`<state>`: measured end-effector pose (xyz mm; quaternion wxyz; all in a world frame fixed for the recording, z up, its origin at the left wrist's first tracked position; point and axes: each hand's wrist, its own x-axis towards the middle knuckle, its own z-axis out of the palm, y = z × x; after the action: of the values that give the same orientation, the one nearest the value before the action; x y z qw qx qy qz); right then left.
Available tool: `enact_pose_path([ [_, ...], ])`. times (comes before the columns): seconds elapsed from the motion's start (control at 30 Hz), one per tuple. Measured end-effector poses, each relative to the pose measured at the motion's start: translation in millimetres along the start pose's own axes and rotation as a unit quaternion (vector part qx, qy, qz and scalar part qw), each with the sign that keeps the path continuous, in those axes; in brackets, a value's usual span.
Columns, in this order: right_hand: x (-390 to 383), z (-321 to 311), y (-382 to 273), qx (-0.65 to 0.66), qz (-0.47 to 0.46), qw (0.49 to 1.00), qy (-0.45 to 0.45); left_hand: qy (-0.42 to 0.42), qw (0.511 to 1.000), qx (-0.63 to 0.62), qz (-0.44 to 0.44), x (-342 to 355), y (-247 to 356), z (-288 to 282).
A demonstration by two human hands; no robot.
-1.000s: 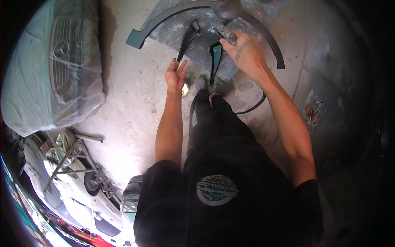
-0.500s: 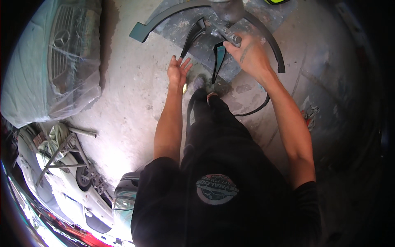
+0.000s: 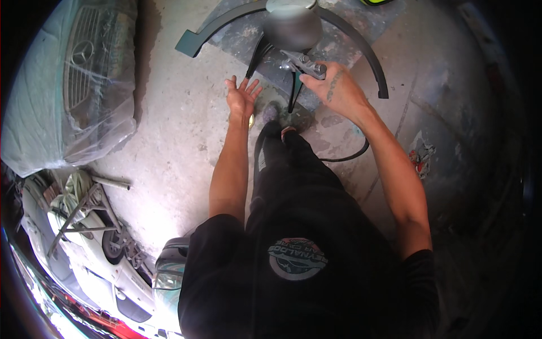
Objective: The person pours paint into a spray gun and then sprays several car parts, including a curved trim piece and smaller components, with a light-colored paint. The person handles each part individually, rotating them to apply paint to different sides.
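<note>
My right hand (image 3: 340, 93) is wrapped around the handle of a spray gun (image 3: 305, 64), whose round grey cup (image 3: 292, 29) with a pale lid stands on top. Over the floor to the left, my left hand (image 3: 241, 99) is open, palm up and fingers spread, holding nothing. Beyond it lies a slim black trim piece (image 3: 254, 61), partly covered by the cup. A second slim piece (image 3: 292, 96), dark with a greenish face, sits below the gun, its upper part hidden. A long curved dark wheel-arch trim (image 3: 361, 46) bends around them, its middle behind the cup.
A paint-stained grey sheet (image 3: 240, 40) lies under the parts. A black hose (image 3: 353, 155) runs near my right forearm. At left stands a car front wrapped in clear plastic (image 3: 107, 96). A metal stand (image 3: 84, 217) and a white car (image 3: 93, 265) are at lower left.
The spray gun and my right hand have shifted left and slightly nearer, so the cup now covers more of the left slim piece. My left hand stays open, its fingers spread wider.
</note>
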<state>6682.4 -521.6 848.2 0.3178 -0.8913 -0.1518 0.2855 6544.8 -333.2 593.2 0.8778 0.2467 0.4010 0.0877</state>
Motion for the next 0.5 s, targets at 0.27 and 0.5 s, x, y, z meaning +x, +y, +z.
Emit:
enact_pose_path([
  [0.27,-7.1,-16.0,8.2,-0.051,0.007,0.995,0.085,-0.006,1.0,0.005,0.001,-1.6,0.6,-1.5],
  [0.5,-9.0,-4.6,19.8,-0.015,0.037,0.999,-0.006,-0.011,1.0,0.015,0.001,-3.2,2.0,-3.3],
])
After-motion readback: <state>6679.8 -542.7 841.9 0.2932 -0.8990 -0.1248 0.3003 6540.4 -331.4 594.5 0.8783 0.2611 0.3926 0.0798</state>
